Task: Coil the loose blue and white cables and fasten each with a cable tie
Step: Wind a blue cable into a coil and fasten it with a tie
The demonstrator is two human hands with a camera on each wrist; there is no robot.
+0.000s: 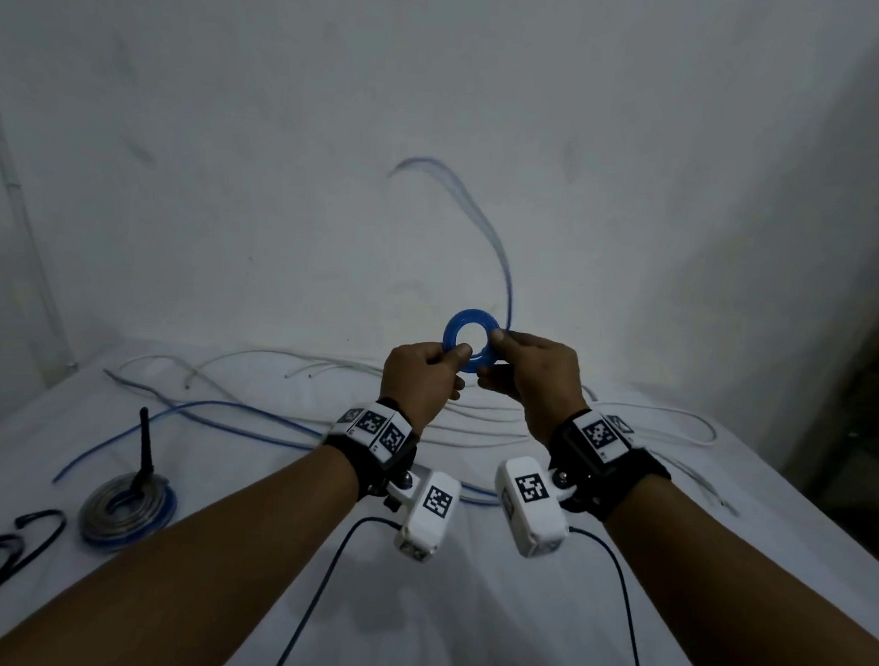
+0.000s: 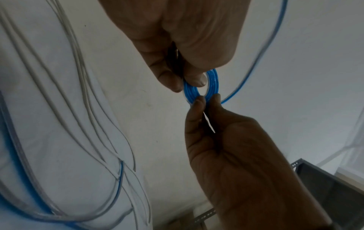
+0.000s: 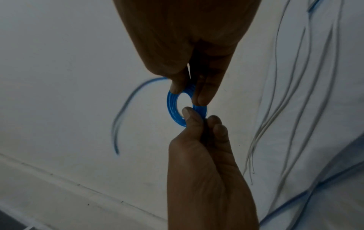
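You have the small, tightly wound ring of thin blue plastic-jacketed cable (image 1: 466,347) held up in the air between both hands, above the white cloth-covered table (image 1: 461,617). Your left hand (image 1: 420,383) pinches the ring's near-left rim between thumb and curled fingers, and your right hand (image 1: 532,377) pinches the opposite rim, right where the free blue tail (image 1: 490,233) leaves the ring and whips upward, blurred. Judge this cable as light and springy: the turns will likely try to unwind if either pinch slackens, and the smooth jacket may slip, so keep your grip across the full stack of turns on the rim, not on a single strand. Below the ring, loose white cables (image 1: 474,412) and a loose blue cable (image 1: 206,411) sprawl over the cloth. Left of and nearer than the ring lies a finished flat coil of grey and blue cable (image 1: 125,512) with a black tie standing up from it, and further left some black cable ties (image 1: 7,548). No containers are in view.
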